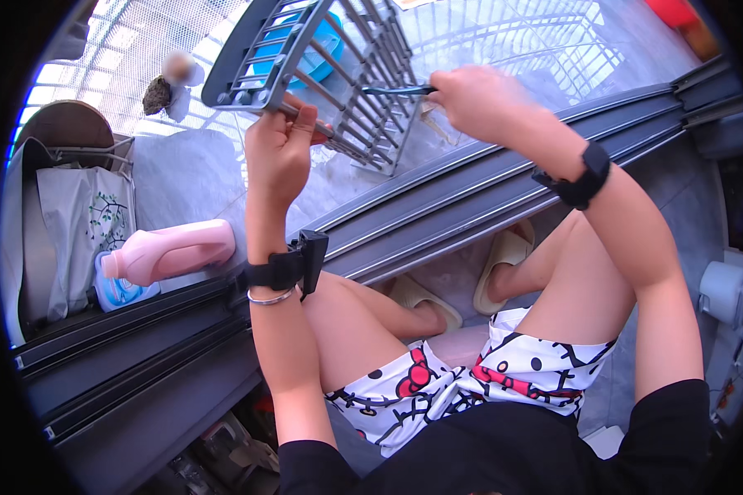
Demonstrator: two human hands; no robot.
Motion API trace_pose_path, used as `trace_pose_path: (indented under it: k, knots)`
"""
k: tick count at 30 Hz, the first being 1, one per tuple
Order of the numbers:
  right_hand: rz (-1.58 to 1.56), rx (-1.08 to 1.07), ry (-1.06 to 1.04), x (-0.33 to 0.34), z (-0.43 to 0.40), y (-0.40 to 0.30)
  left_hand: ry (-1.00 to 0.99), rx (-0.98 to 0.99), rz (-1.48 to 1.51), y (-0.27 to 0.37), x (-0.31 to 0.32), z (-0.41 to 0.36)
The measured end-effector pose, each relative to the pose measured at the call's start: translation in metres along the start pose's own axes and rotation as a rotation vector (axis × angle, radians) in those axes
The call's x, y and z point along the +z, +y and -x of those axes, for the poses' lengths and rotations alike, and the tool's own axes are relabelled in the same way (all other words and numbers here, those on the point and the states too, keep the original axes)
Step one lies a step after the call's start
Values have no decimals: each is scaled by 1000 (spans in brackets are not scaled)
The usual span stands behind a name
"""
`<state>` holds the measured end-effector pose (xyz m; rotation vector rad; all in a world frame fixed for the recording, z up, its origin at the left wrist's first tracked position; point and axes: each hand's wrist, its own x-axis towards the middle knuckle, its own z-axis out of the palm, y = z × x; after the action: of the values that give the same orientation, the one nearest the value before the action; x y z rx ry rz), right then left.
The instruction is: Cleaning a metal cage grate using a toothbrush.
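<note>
My left hand [285, 148] grips the lower edge of a grey slatted rack [347, 80], which is tilted and raised above the tiled floor. My right hand [477, 102] is closed around the end of a slim dark tool [399, 90], perhaps a brush; its far end reaches to the rack's bars, and its tip is hard to make out. Behind the bars a round turquoise basin [328, 49] shows in part. The right hand is slightly blurred.
A grey sliding-door track [470, 167] crosses the floor before my knees. At the left are a pink plastic jug [186, 247], a blue-and-white container [121, 288], a grey fabric cover with a leaf pattern [68, 229] and a round brown board [68, 127]. Something red [672, 11] lies at the upper right.
</note>
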<state>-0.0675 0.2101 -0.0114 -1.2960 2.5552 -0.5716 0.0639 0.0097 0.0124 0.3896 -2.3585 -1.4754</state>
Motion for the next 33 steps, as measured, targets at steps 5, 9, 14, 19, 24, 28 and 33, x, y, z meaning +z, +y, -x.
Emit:
trace_pose_path:
  k: [5, 9, 14, 19, 24, 28, 33]
  knots:
    - [200, 42, -34, -27, 6, 0, -12, -6, -27, 9, 8, -9]
    - [146, 50, -99, -29, 10, 2, 14, 10, -34, 3, 8, -8]
    - [41, 7, -195, -27, 15, 25, 18, -9, 15, -1, 6, -14]
    - [123, -83, 40, -15, 4, 18, -79, -36, -53, 0, 2, -18]
    - [154, -105, 65, 0, -1, 24, -89, -51, -21, 1, 3, -17]
    - [274, -125, 109, -5, -5, 19, -112, -23, -29, -2, 0, -17]
    - [470, -209, 169, -24, -14, 9, -178, -9, 13, -2, 2, -20]
